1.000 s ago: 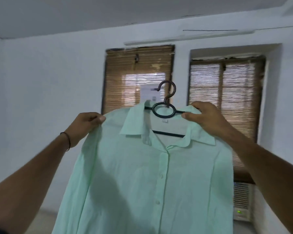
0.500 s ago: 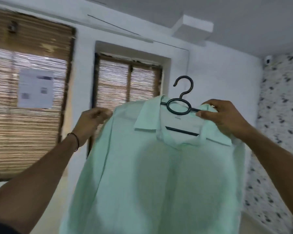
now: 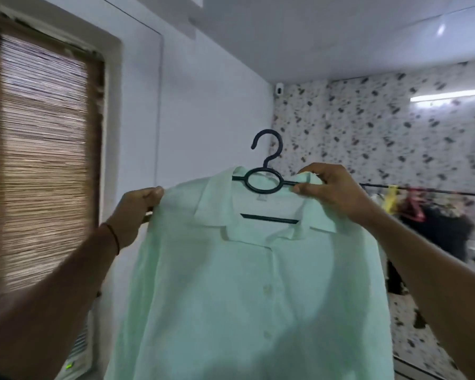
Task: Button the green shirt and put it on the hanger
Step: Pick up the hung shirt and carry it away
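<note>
The green shirt (image 3: 244, 283) filled the centre and lower middle of the frame, a pale mint, thin, slightly sheer woven cloth with a soft pointed collar spread flat and a placket running down its front with small round pale buttons, fastened as far as the blur allowed one to tell. It hung on the hanger (image 3: 264, 182), a dark, thin, smooth-looking frame with an open question-mark hook rising above an oval ring at the neck, and a straight crossbar showing dark inside the collar opening.

The left hand (image 3: 136, 212) came up from the lower left on a bare, raised forearm with a thin dark band (image 3: 115, 238) at the wrist. Its fingers were curled closed, pinching the shoulder seam of the shirt at its left edge, thumb on top of the cloth.

The right hand (image 3: 331, 190) reached in from the lower right, forearm angled upward, knuckles turned toward the camera. Its fingers and thumb were closed narrowly round the hanger's arm and the collar fold laid over it, just right of the oval ring.

At the left of the frame a window was covered by a brown blind (image 3: 39, 165) of fine horizontal slats, blurred. A smooth white wall stood behind the shirt. At the right ran a speckled wall (image 3: 368, 133), white with dark flecks, and in front of it a thin dark rail (image 3: 428, 190) carried blurred hanging clothes
</note>
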